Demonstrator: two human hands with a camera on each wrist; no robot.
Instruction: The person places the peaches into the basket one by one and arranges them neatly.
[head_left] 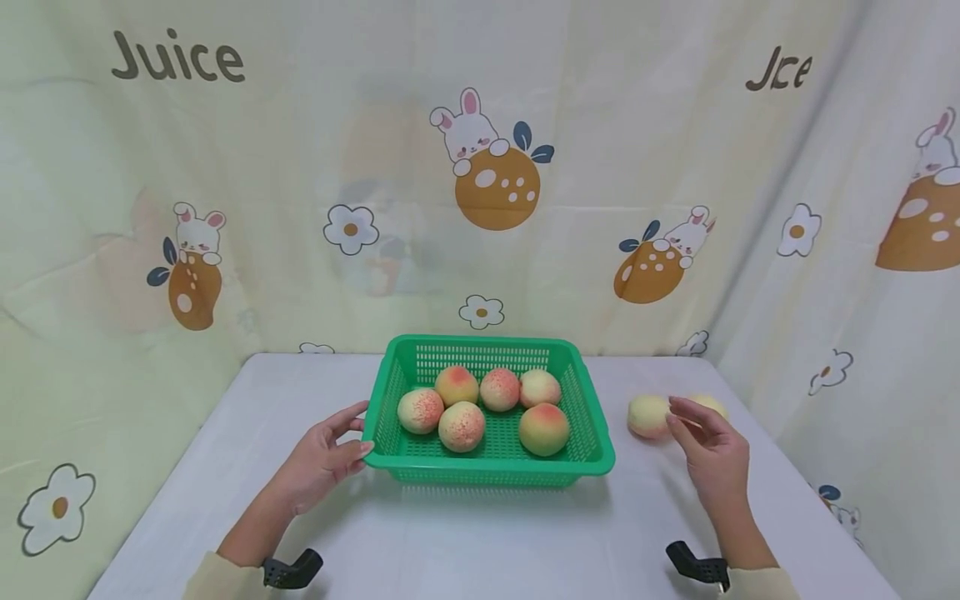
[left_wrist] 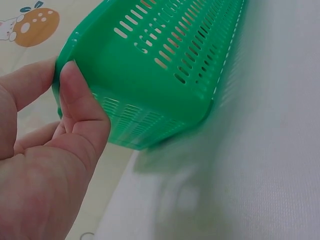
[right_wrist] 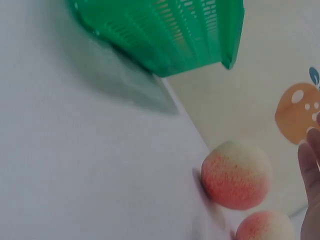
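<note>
A green plastic basket [head_left: 487, 467] with slotted walls stands on the table, holding several peaches [head_left: 461, 427] blushed pink and yellow. At its left front corner my left hand [head_left: 324, 458] pinches the rim. The left wrist view shows the thumb [left_wrist: 80, 95] on the outer side of the basket wall [left_wrist: 135, 75]. Over on the right, my right hand [head_left: 708, 450] hovers by two loose peaches, one pale peach [head_left: 648, 417] beside its fingertips and another peach [head_left: 711, 405] partly hidden behind it. In the right wrist view its fingers [right_wrist: 311, 165] are apart from the near peach [right_wrist: 236, 175].
A white-covered table [head_left: 465, 542] lies under everything. Behind it and along the sides hangs a pale curtain [head_left: 300, 150] printed with rabbits, fruit and flowers. A black strap mount [head_left: 292, 570] sits on the left wrist, a similar mount [head_left: 697, 565] on the right.
</note>
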